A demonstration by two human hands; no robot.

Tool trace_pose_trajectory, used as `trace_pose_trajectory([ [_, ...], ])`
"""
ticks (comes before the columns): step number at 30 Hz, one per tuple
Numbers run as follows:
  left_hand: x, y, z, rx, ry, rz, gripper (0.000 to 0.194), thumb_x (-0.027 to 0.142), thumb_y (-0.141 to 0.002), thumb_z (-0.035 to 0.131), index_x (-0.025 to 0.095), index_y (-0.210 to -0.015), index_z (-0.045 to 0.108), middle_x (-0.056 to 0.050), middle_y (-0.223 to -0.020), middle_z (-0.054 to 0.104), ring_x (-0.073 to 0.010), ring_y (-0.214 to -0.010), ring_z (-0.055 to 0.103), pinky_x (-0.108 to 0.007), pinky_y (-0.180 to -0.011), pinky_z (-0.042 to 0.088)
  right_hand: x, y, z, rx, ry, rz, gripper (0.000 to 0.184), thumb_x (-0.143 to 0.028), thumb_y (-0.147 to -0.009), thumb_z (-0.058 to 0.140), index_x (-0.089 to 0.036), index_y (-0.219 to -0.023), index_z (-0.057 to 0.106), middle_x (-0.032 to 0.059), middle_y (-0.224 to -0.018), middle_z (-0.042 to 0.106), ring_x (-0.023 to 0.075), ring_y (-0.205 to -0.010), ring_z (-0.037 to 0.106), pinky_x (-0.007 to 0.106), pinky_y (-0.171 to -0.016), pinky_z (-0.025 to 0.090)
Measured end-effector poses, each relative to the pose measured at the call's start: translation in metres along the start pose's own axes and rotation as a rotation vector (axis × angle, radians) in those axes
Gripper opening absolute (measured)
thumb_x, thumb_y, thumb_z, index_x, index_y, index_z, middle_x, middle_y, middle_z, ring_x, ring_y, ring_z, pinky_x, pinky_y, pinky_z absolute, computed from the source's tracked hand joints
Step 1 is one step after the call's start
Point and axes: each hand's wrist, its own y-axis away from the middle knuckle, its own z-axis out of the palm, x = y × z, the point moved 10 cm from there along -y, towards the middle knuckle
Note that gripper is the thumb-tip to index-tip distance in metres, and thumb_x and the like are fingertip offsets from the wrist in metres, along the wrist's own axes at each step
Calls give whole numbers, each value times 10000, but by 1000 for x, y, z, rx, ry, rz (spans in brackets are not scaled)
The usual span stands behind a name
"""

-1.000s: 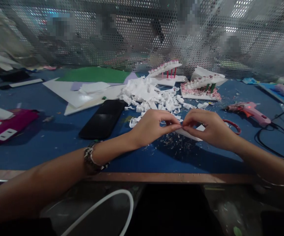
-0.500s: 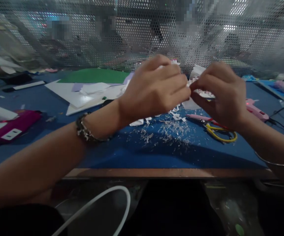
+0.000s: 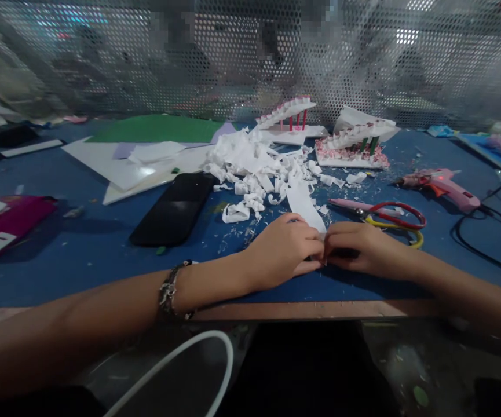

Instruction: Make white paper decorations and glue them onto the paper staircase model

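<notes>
- The left hand (image 3: pixel 285 253) and the right hand (image 3: pixel 365 252) are close together over the near part of the blue desk (image 3: pixel 98 249). Their bent fingers pinch the near end of a white paper strip (image 3: pixel 304 204). The fingers hide that end, so I cannot tell its shape.
- The strip sticks out to the far side of the hands. Its far end lies by a big messy pile of white paper curls (image 3: pixel 250 153), which crowds that spot.
- Scissors (image 3: pixel 360 212) with one red and one yellow handle lie just past the right hand, in its way on the far side.
- A pink glue gun (image 3: pixel 450 191) with a small red light lies farther right. Its black cord bends around at the right side.
- A black phone (image 3: pixel 176 208) lies flat to the left of the paper curls, on the far side of the left arm.
- Far left, a green sheet (image 3: pixel 154 128) and some white sheets (image 3: pixel 113 165) overlap.
- At the near left is a bright pink-purple thing (image 3: pixel 22 214) with a white patch.
- Past the pile stand two little slanted models. The left one (image 3: pixel 287 113) has red posts, and the right one (image 3: pixel 354 142) has green posts and pink bits.
- A gray wall full of holes (image 3: pixel 233 63) is at the far side.
</notes>
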Motion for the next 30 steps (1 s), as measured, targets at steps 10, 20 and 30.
trace_pose_trajectory([
  [10,-16,5,-1,59,243,-178,188,272,-825,517,159,-705,608,8,-760,644,-130,-763,580,-342,-941,324,11,0,-3,14,-78,100,113,-231,-830,534,-160,-791,613,24,-813,568,89,-741,539,213,-677,410],
  [20,-27,3,6,41,388,-284,106,206,-755,554,142,-677,586,-30,-815,575,-132,-753,537,-239,-705,406,21,-4,1,-1,-70,256,49,-187,-754,559,-156,-730,589,5,-756,533,89,-667,490,210,-596,367],
  [30,-29,0,6,12,412,-230,38,154,-743,529,136,-763,557,-24,-810,574,-133,-768,533,-227,-687,400,12,-4,-2,-4,-99,158,63,-158,-799,532,-164,-789,594,7,-822,562,76,-726,522,192,-660,395],
])
